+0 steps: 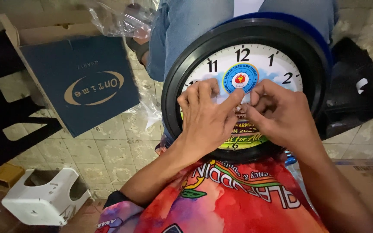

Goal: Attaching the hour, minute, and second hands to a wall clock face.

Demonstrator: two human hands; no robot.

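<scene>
A round wall clock [281,51] with a black rim and a white printed face rests on my lap, its top pointing away from me. My left hand [206,118] lies on the left half of the face, fingers bent, index finger and thumb reaching to the centre. My right hand [277,112] lies on the right half, its thumb and fingertips pinched at the same centre spot. Both hands meet over the middle of the dial and hide whatever sits there. I cannot tell what small part the fingertips grip.
A dark blue cardboard box [85,84] stands open on the tiled floor at the left, with clear plastic wrap [117,19] above it. A white plastic stool [44,198] lies at the lower left. A black bag [355,86] sits at the right, a brown carton [368,181] below it.
</scene>
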